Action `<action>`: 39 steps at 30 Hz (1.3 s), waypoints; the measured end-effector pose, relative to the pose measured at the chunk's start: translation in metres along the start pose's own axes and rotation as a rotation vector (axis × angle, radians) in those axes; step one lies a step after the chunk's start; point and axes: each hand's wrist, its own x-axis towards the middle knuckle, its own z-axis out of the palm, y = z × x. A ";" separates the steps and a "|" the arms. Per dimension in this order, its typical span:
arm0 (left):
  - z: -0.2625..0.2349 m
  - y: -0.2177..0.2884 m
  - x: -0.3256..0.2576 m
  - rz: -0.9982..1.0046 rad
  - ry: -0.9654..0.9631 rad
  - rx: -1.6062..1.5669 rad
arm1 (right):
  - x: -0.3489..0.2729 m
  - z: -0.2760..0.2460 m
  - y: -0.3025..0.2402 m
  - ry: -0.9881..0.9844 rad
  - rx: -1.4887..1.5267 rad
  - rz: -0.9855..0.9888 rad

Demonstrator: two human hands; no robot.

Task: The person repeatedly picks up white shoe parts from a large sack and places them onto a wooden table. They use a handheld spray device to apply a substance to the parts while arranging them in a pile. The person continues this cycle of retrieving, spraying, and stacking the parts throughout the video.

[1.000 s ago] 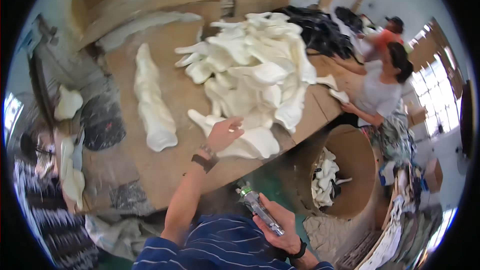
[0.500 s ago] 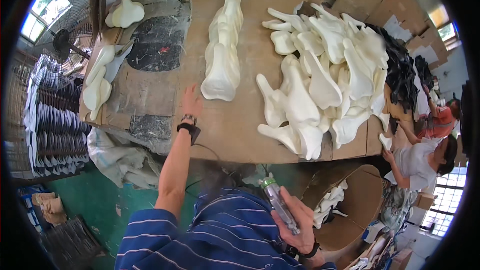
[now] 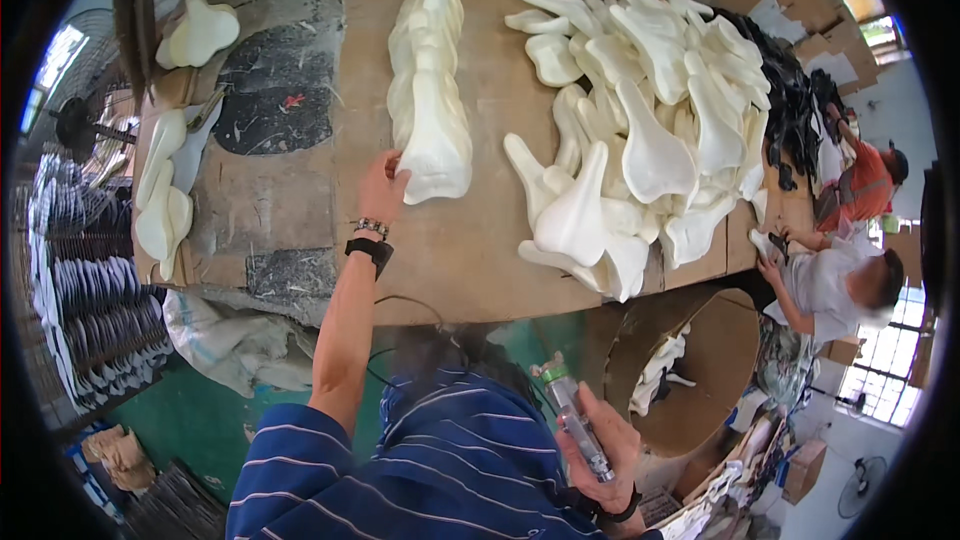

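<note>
Pale foam pads shaped like bicycle saddles overlap in a long row on the cardboard-covered table. My left hand is at the left edge of the row's nearest saddle pad, its fingers bent against that edge. Low in front of my body, my right hand is closed around a slim cylindrical tool with a clear body and a green collar. To the right of the row lies a heap of similar saddle pads.
More pads lie at the table's left side, by dark patches. A wire fan and a rack of pads stand left. Below right is a cardboard drum. Two people work at the far right.
My left hand has moved from the bare cardboard to the row's near pad. My right hand still holds the tool. One pad at the heap's near side lies differently.
</note>
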 end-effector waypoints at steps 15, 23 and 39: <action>-0.028 0.034 -0.012 -0.001 -0.098 -0.006 | -0.002 0.004 -0.009 0.204 0.066 -0.081; -0.119 -0.003 -0.104 -0.135 0.068 0.203 | -0.002 -0.005 0.009 -0.114 0.043 0.010; -0.002 0.033 -0.012 0.091 -0.081 0.264 | 0.013 0.006 -0.014 0.199 0.063 -0.047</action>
